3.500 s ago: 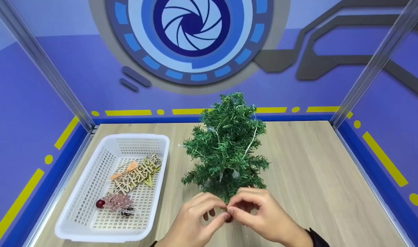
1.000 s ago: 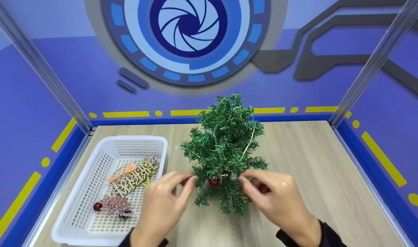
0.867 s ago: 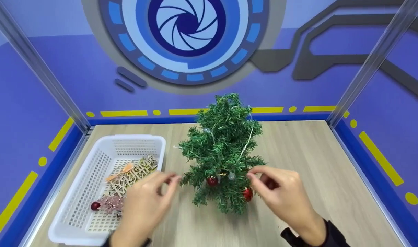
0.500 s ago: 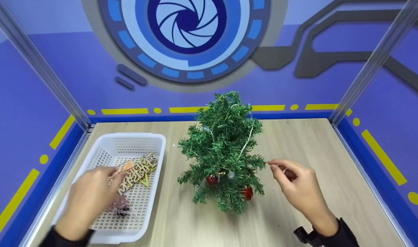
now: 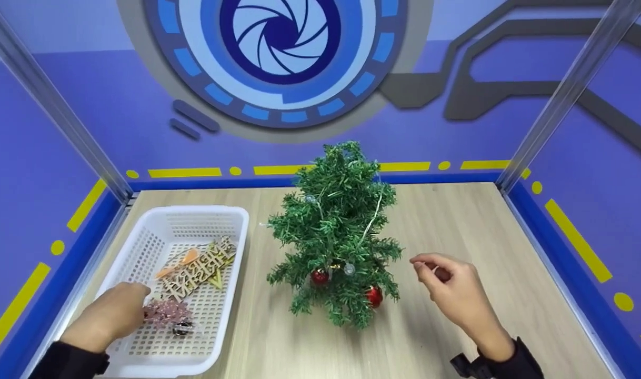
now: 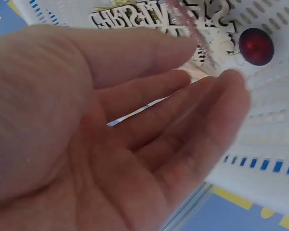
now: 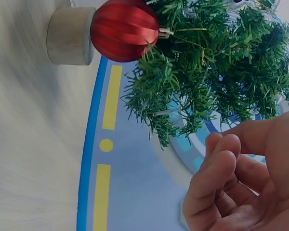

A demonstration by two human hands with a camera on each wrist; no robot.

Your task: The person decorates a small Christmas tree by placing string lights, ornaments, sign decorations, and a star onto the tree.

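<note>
My left hand reaches into the white plastic basket, fingers loosely bent. A dark red bauble lies just beyond its fingertips in the left wrist view, with a gap between them. Beside it are a pink glittery ornament and wooden Christmas lettering. A small artificial Christmas tree stands mid-table, with a red bauble at its front and a ribbed red bauble low on its right. My right hand hovers right of the tree, fingers loosely curled, holding nothing.
A wire light string with clear bulbs winds around the tree. Inside the basket also lie an orange piece and a small dark ornament. Blue printed walls enclose the table's back and sides.
Both hands have left the tree, where a red bauble now hangs at the front. The left hand has moved left into the basket; the right hand has drawn back rightward.
</note>
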